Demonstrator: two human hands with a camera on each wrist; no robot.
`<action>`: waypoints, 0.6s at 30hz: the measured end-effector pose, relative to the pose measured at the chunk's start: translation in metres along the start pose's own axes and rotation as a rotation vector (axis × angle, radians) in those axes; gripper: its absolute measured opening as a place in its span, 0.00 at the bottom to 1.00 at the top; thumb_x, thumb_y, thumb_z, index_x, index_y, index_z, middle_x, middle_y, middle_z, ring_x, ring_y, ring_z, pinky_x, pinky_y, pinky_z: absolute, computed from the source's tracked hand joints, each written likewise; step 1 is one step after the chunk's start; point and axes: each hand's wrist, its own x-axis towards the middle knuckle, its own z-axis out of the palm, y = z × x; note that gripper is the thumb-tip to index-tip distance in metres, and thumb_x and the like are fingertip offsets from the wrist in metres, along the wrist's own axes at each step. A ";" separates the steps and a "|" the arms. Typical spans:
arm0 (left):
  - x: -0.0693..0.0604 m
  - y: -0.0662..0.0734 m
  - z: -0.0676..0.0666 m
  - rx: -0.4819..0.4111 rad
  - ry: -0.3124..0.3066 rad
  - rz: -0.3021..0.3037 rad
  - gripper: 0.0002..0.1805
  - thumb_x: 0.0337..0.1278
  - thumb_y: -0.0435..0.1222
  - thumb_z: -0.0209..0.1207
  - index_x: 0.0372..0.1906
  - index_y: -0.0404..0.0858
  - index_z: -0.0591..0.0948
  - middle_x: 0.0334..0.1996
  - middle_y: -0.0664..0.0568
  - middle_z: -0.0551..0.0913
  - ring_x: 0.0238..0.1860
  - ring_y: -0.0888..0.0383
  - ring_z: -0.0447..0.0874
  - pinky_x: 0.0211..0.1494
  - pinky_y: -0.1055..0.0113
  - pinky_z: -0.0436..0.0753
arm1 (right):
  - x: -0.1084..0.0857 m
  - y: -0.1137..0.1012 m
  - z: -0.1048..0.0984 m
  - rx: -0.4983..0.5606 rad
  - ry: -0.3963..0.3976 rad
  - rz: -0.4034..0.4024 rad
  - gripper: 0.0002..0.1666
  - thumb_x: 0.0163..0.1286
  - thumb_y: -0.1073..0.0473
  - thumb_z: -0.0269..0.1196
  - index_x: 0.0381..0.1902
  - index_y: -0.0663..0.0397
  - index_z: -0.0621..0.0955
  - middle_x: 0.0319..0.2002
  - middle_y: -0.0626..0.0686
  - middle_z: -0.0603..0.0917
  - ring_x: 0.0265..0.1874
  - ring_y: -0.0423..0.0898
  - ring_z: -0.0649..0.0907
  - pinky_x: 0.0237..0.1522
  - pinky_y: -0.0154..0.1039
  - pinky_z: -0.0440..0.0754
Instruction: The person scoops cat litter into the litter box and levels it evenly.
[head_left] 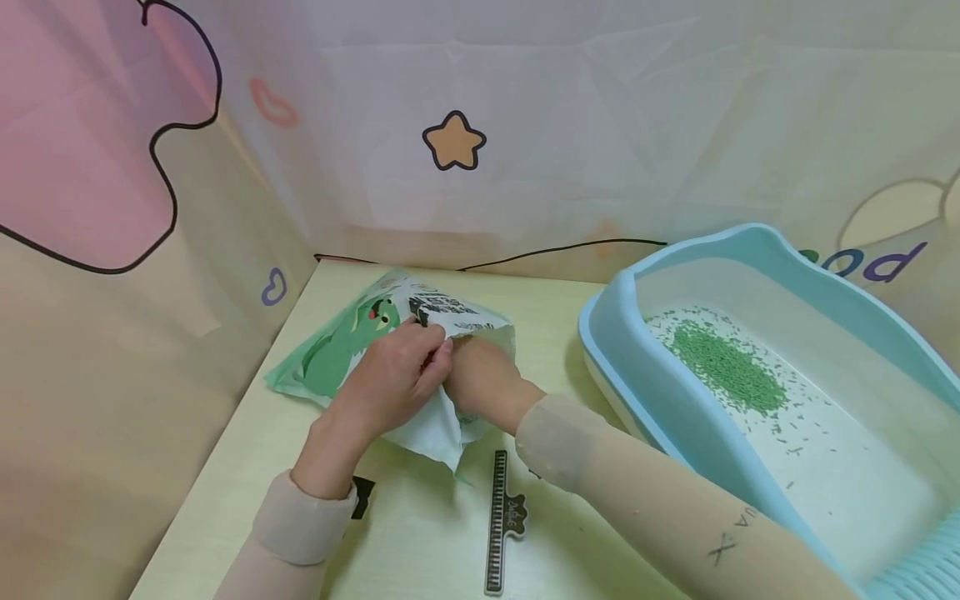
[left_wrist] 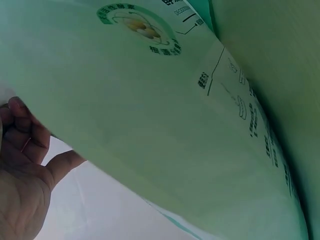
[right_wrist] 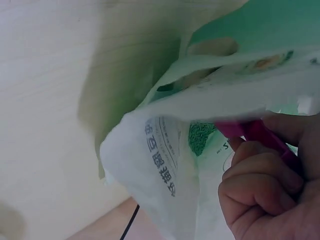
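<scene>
A white and green plastic litter bag (head_left: 330, 350) with a cartoon print lies on the table, its mouth turned toward the front right. My left hand (head_left: 397, 367) grips the upper edge of the mouth. The right hand (head_left: 482, 372) is inside the mouth, so its fingers are hidden in the head view. Seen from the right wrist, its curled fingers hold a pink plastic handle (right_wrist: 260, 135); the far end of that tool is hidden by the bag. Green pellets (right_wrist: 201, 136) show deeper in the bag.
A blue-rimmed litter box (head_left: 660, 383) stands at the right, with a scattered pile of green pellets (head_left: 727, 367) on its white floor. A black toothed strip with a shaped tab (head_left: 497, 525) lies in front of the bag. Some black piece (head_left: 363, 497) shows beside the left wrist.
</scene>
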 end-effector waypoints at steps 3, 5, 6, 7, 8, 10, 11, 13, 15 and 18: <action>0.000 0.000 0.001 0.000 0.000 0.004 0.16 0.66 0.30 0.51 0.21 0.41 0.66 0.17 0.55 0.60 0.21 0.61 0.58 0.36 0.64 0.69 | 0.002 0.001 0.003 -0.008 0.017 -0.009 0.09 0.76 0.59 0.58 0.41 0.55 0.85 0.40 0.54 0.89 0.33 0.48 0.84 0.39 0.45 0.86; 0.000 0.000 0.002 0.002 -0.002 0.002 0.16 0.66 0.30 0.51 0.21 0.42 0.66 0.17 0.56 0.60 0.21 0.61 0.58 0.36 0.65 0.68 | 0.004 0.002 0.004 -0.011 0.024 -0.011 0.09 0.75 0.59 0.59 0.42 0.56 0.85 0.41 0.54 0.89 0.35 0.49 0.85 0.42 0.45 0.86; 0.000 0.000 0.002 0.002 -0.004 0.002 0.16 0.66 0.30 0.51 0.21 0.42 0.66 0.17 0.56 0.60 0.21 0.61 0.58 0.36 0.65 0.69 | 0.004 0.002 0.005 -0.008 0.028 -0.011 0.09 0.75 0.59 0.59 0.44 0.55 0.85 0.42 0.54 0.89 0.36 0.49 0.85 0.42 0.45 0.86; 0.000 0.000 0.002 0.001 -0.006 0.000 0.16 0.67 0.30 0.51 0.21 0.42 0.65 0.17 0.56 0.60 0.21 0.61 0.58 0.36 0.65 0.69 | 0.005 0.002 0.006 -0.009 0.030 -0.012 0.10 0.75 0.59 0.59 0.45 0.55 0.85 0.43 0.54 0.89 0.37 0.49 0.85 0.43 0.45 0.86; 0.000 0.000 0.002 -0.002 -0.009 -0.002 0.16 0.67 0.30 0.51 0.21 0.42 0.65 0.17 0.56 0.60 0.20 0.61 0.58 0.35 0.65 0.68 | 0.006 0.003 0.007 -0.010 0.031 -0.014 0.10 0.75 0.59 0.59 0.47 0.55 0.84 0.44 0.54 0.89 0.37 0.49 0.86 0.44 0.45 0.86; 0.000 0.001 0.002 -0.005 -0.017 -0.006 0.16 0.67 0.30 0.51 0.21 0.42 0.65 0.17 0.56 0.60 0.21 0.62 0.58 0.33 0.67 0.67 | 0.007 0.003 0.010 -0.018 0.022 -0.013 0.10 0.75 0.59 0.60 0.46 0.55 0.85 0.43 0.54 0.89 0.37 0.49 0.86 0.44 0.45 0.86; 0.000 0.001 0.002 -0.009 -0.021 -0.007 0.16 0.67 0.30 0.50 0.21 0.42 0.65 0.17 0.56 0.60 0.21 0.62 0.58 0.33 0.67 0.67 | 0.008 0.003 0.011 -0.010 0.017 -0.007 0.10 0.74 0.59 0.60 0.47 0.55 0.84 0.43 0.54 0.89 0.37 0.49 0.85 0.43 0.44 0.86; -0.001 0.001 0.001 -0.015 -0.032 -0.018 0.16 0.67 0.30 0.50 0.21 0.42 0.65 0.17 0.56 0.60 0.21 0.62 0.58 0.31 0.68 0.65 | 0.009 0.003 0.013 0.003 0.004 0.000 0.10 0.74 0.60 0.60 0.49 0.56 0.84 0.43 0.54 0.88 0.37 0.48 0.85 0.43 0.44 0.86; -0.001 0.002 0.001 -0.015 -0.044 -0.032 0.16 0.67 0.31 0.50 0.21 0.42 0.65 0.17 0.56 0.60 0.22 0.61 0.59 0.30 0.69 0.64 | 0.009 0.004 0.015 0.031 -0.004 0.009 0.12 0.74 0.60 0.60 0.52 0.56 0.83 0.45 0.54 0.88 0.37 0.48 0.84 0.43 0.44 0.86; -0.001 0.002 0.000 0.006 -0.055 -0.070 0.16 0.67 0.31 0.51 0.21 0.42 0.65 0.17 0.56 0.60 0.23 0.59 0.60 0.29 0.68 0.64 | 0.009 0.005 0.019 0.052 0.010 -0.001 0.15 0.76 0.59 0.58 0.57 0.55 0.81 0.46 0.54 0.87 0.37 0.49 0.83 0.43 0.46 0.86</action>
